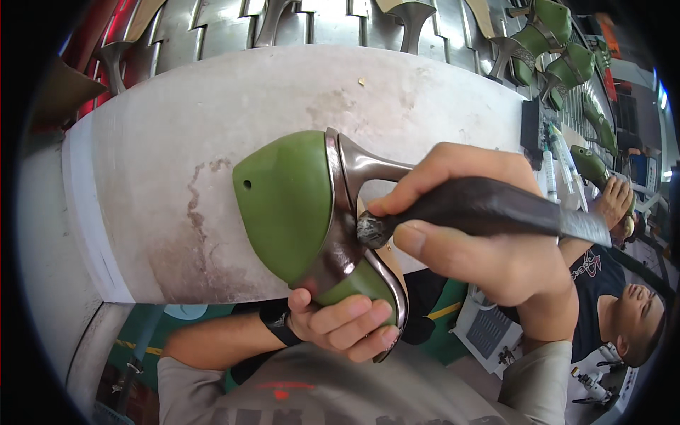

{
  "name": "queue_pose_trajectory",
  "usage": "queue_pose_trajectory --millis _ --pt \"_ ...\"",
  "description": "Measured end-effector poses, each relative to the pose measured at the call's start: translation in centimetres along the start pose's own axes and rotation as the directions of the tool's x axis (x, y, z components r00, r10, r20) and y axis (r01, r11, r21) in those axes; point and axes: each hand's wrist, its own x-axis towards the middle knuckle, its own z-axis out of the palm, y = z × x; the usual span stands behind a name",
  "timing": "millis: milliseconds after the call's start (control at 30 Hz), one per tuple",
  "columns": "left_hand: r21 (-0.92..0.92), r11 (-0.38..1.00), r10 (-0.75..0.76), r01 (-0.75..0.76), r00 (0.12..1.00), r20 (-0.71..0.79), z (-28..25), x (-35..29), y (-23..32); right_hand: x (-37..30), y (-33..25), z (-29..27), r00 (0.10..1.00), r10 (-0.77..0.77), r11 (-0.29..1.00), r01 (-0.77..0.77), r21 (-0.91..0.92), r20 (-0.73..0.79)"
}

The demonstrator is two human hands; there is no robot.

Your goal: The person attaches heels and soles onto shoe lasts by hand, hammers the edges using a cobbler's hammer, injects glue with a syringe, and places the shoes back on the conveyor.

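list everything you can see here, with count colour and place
shoe: 1, shiny brown, at table centre
last: 1, green, inside shoe
tool: 1, dark with metal end, over shoe
table: 1, pale with brown stains, under shoe
scrap: 1, yellowish, on table
conveyor: 1, silver, beyond table
other shoes: several, brown, some on green lasts, top to upper right
block: 1, black, table's right end
syringes: at least 2, pale, beside block
co-worker: 1, dark shirt, far right
floor: 1, green with yellow lines, below
wristband: 1, black, left wrist
shirt: 1, greyish, bottom
left grip: 1, bare, holding shoe
right grip: 1, bare, holding tool
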Motion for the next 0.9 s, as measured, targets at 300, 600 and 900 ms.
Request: queue_pose_trajectory --millis 300,600,900 --pt "-0.04 0.998 0.054 -0.05 0.99 0.127 -1.5 0.5 -0.8 -1.9 1.5 0.0 0.998 -0.058 0.989 0.058 -0.136 0.006" --pt "-0.028 0.997 0.079 -0.075 0.987 0.141 -1.8 0.1 -0.8 -3.0 2.0 1.0 0.996 -0.049 0.999 0.049 0.004 -0.078" --pt "0.011 0.981 0.186 -0.193 0.956 0.228 -2.7 0.6 -1.9 -15.0 10.5 6.1 0.573 -0.366 0.77 0.63 0.107 -0.733"
